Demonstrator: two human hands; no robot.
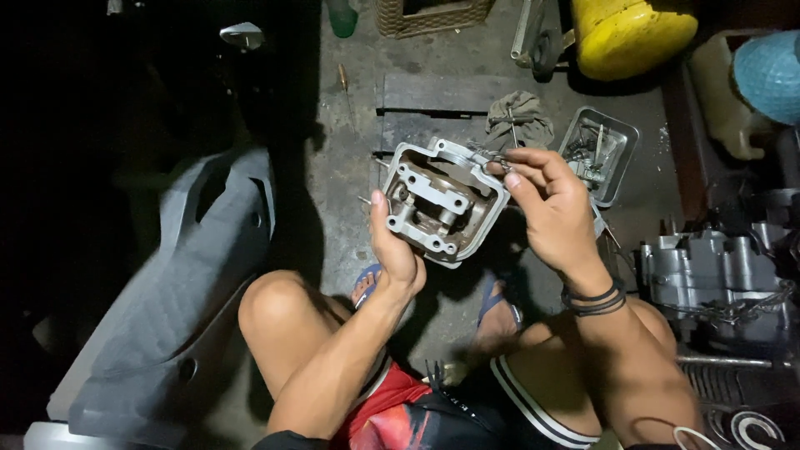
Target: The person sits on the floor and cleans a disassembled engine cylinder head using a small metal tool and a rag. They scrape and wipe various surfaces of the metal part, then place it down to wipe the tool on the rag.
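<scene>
I hold a grey metal engine cylinder head [442, 196] in front of me, above the concrete floor. My left hand [393, 243] grips its lower left side, thumb on the edge. My right hand [546, 204] is at its upper right corner, fingers pinched on a small metal ring or clip [492, 162] against the head's rim. Black bands circle my right wrist. The head's open face with its bores and bolt bosses is turned toward me.
A metal tray [621, 158] with small parts and a grey rag [521, 117] lie beyond the head. An engine block [717, 275] sits at right, a grey scooter body panel [183, 275] at left. A yellow container [629, 33] stands at the back.
</scene>
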